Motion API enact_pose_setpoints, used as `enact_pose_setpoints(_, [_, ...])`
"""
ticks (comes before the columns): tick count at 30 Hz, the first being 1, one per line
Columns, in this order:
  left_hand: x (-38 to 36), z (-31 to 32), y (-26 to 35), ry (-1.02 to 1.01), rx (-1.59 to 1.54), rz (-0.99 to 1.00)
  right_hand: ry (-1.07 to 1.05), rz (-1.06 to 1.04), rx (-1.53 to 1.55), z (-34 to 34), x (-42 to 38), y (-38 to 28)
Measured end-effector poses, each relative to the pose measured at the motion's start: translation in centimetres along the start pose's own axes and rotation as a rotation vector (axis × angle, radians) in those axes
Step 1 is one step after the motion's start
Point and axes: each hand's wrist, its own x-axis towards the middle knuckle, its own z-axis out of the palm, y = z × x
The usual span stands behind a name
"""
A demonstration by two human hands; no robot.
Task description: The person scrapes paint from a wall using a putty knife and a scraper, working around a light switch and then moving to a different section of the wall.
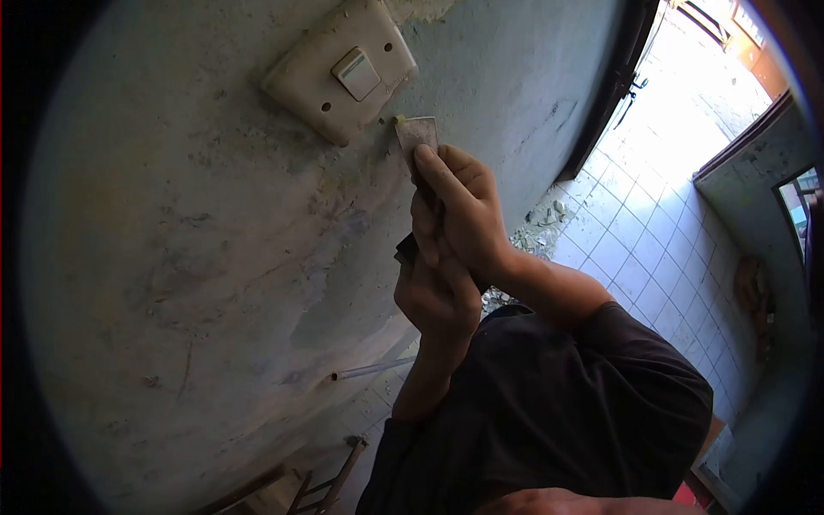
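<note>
A scraper (pixel 418 130) with a flat, worn metal blade points up toward the wall, close to the lower right edge of a light switch plate (pixel 302 79). My right hand (pixel 468 210) is closed around it, thumb pressed on the blade. Just below, my left hand (pixel 439 296) is wrapped round the dark handle end (pixel 407 249), its fingers against the right hand. Most of the handle is hidden by both hands. The switch plate is dirty cream, with one rocker and two screw holes.
The painted wall (pixel 240 257) is patchy and stained. Paint flakes and rubble (pixel 545 221) lie along its foot on the tiled floor (pixel 639 249). A pipe (pixel 369 370) sticks out low down. An open doorway (pixel 687 94) lets in bright light at upper right.
</note>
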Motion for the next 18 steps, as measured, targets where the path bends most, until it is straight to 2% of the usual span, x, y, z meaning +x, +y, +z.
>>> enact_pose_setpoints(2, [0.2,0.4,-0.4,0.007,0.008,0.024,-0.018,-0.046,0.011,-0.2,0.4,0.3])
enact_pose_setpoints(5, [-0.9,0.6,-1.0,0.114,-0.026,0.076,0.004,0.022,-0.082,-1.0,-0.2,2.0])
enact_pose_setpoints(7, [-0.6,0.3,-0.7,0.045,0.007,0.009,0.007,-0.013,-0.104,-0.3,0.0,0.8])
enact_pose_setpoints(8, [-0.5,0.2,-0.6,0.043,0.009,-0.002,0.020,-0.100,-0.089,0.4,0.7,0.3])
enact_pose_setpoints(11, [0.2,0.4,-0.6,-0.004,0.028,-0.004,0.042,0.002,-0.041,0.6,0.2,0.0])
enact_pose_setpoints(13, [-1.3,0.6,-1.2,0.113,-0.001,0.099,0.013,-0.060,-0.122,-0.8,0.1,2.0])
enact_pose_setpoints(15, [-1.2,0.4,-1.1,0.097,-0.042,0.053,-0.009,-0.029,-0.181,-0.7,-0.2,2.0])
enact_pose_setpoints(17, [-0.8,-0.1,-1.1,-0.042,0.044,0.021,-0.003,-0.002,-0.130,-0.2,0.0,0.8])
enact_pose_setpoints(18, [-0.7,0.0,-0.9,-0.040,0.042,0.017,-0.001,-0.021,-0.084,0.1,0.3,0.6])
